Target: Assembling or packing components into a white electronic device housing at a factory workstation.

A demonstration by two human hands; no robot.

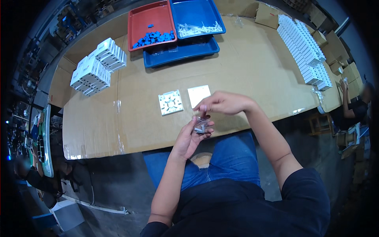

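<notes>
A small clear plastic bag point(201, 126) with a few small pale pieces inside rests in the curled fingers of my left hand point(188, 139), just off the table's near edge. From above, my right hand point(231, 102) reaches in with its thumb and fingers pinched together at the bag's upper end. Beyond my hands, a square white plate point(198, 94) lies flat, partly covered by my right fingers. To its left sits a square white frame point(171, 103) with cut-outs and raised details in its middle.
A red tray point(152, 21) of blue plastic parts and a blue tray point(195, 14) of white slim pieces sit on another blue tray point(181, 56) at the back. White boxy units are stacked left point(92, 73) and right point(302, 47). Other people work at both sides.
</notes>
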